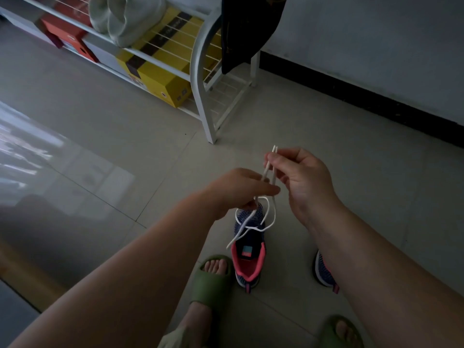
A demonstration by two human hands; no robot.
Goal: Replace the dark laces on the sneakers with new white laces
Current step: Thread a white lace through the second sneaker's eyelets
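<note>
Above the sneaker (248, 237): right hand (305, 182) is pinching both tips of the white lace (266, 217); left hand (241, 190) is gripping its slack. Lace looking limp, light — best held at the stiff tips.

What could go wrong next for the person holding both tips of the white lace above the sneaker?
1. The right hand pinches both tips of the thin white lace together; one could slip free.
2. Slack loops hang crossed over the navy knit sneaker with pink lining and may tangle.
3. Dim light could hide eyelets.
</note>
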